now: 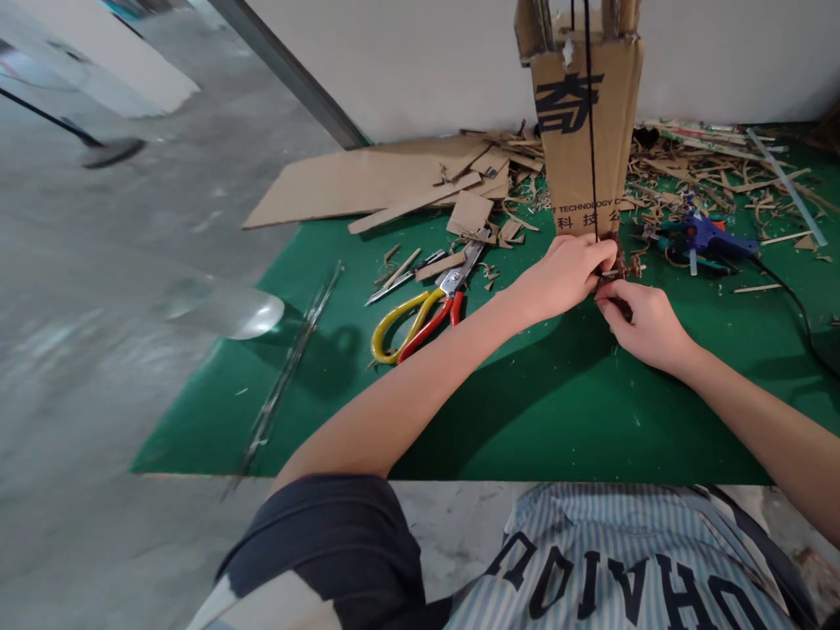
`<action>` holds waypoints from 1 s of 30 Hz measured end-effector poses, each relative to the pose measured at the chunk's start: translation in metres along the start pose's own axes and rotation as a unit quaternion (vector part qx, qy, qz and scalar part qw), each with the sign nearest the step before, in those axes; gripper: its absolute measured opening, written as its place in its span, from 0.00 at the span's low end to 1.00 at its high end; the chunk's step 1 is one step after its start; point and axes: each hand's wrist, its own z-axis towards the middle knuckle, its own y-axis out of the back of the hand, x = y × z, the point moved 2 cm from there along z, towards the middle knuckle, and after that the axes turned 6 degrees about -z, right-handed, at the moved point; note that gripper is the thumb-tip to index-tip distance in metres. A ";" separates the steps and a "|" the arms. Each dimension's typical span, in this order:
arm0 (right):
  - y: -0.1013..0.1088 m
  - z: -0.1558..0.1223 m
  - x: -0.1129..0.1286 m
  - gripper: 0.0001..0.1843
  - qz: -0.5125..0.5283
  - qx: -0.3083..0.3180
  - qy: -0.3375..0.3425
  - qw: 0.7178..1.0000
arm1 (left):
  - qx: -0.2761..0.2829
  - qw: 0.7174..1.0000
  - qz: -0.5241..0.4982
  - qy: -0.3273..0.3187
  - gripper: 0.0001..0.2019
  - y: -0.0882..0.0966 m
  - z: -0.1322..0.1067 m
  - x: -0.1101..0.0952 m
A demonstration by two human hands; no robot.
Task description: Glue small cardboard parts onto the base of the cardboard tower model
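Observation:
A tall cardboard structure (584,166) stands upright on the green table, printed with dark characters. Down its front runs a taut black cord (592,149), which ends at my fingers. At the base, my left hand (574,273) is closed with its fingertips on the cord's lower end. My right hand (647,322) is pinched close beside it, its fingertips almost meeting the left ones. A small dark brown piece (620,260) shows at the structure's foot between the hands. What the right fingertips grip is too small to make out.
Scissors (426,315) with yellow and red handles and a slim knife (407,276) lie left. Beyond are a cardboard sheet (354,184) and scraps. Thin clear sticks (292,367) and a clear cup (253,315) sit near the left edge. A blue glue gun (715,238) with cord lies right.

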 end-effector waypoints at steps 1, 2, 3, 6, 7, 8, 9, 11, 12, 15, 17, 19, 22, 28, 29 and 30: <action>0.000 0.000 -0.001 0.07 -0.001 0.010 0.005 1.000 | 0.001 1.000 -0.003 -0.006 0.10 0.000 0.000 0.000; 0.000 0.001 -0.001 0.07 -0.003 0.016 0.010 1.000 | 0.002 1.000 -0.007 -0.013 0.10 0.000 0.000 -0.001; 0.000 0.001 -0.002 0.07 -0.005 0.019 0.014 1.000 | 0.003 1.000 -0.010 -0.017 0.10 0.000 0.000 -0.001; 0.000 0.000 -0.003 0.07 -0.007 0.019 0.025 0.999 | 0.001 1.000 -0.016 -0.018 0.09 0.000 0.000 0.000; -0.001 0.000 -0.003 0.07 -0.006 0.019 0.027 0.999 | -0.001 1.000 -0.014 -0.016 0.09 0.000 0.001 0.001; -0.001 0.000 -0.003 0.07 -0.004 0.019 0.028 0.999 | -0.002 1.000 -0.012 -0.014 0.09 0.000 0.001 0.001; -0.001 0.000 -0.003 0.07 -0.002 0.017 0.027 0.999 | -0.003 1.000 -0.010 -0.011 0.09 0.000 0.001 0.002; -0.002 0.000 -0.003 0.07 0.000 0.011 0.023 1.000 | -0.001 1.000 -0.007 -0.008 0.08 0.000 0.001 0.003; -0.002 0.000 -0.003 0.07 0.000 0.008 0.020 1.000 | 0.002 1.000 -0.006 -0.006 0.08 0.000 0.001 0.004; -0.001 0.000 -0.002 0.07 0.002 -0.006 0.013 1.000 | 0.018 1.000 -0.013 -0.006 0.07 0.002 0.002 0.005; -0.001 0.000 -0.002 0.07 0.008 -0.013 0.007 1.000 | 0.026 0.999 -0.021 -0.015 0.07 0.003 0.002 0.005; 0.000 0.000 -0.002 0.07 0.012 -0.015 0.003 1.000 | 0.029 0.999 -0.027 -0.024 0.09 0.004 0.002 0.005; 0.001 0.000 -0.002 0.07 0.014 -0.023 -0.004 1.000 | 0.031 0.998 -0.038 -0.031 0.12 0.005 0.002 0.006; 0.004 0.001 -0.002 0.07 0.063 -0.095 -0.038 0.993 | 0.031 0.991 -0.084 -0.096 0.06 0.004 0.002 0.009; 0.006 0.001 -0.002 0.07 0.072 -0.104 -0.045 0.991 | 0.026 0.990 -0.095 -0.104 0.05 0.004 0.002 0.009; 0.007 0.001 -0.001 0.08 0.079 -0.111 -0.053 0.989 | 0.020 0.988 -0.105 -0.108 0.05 0.004 0.002 0.009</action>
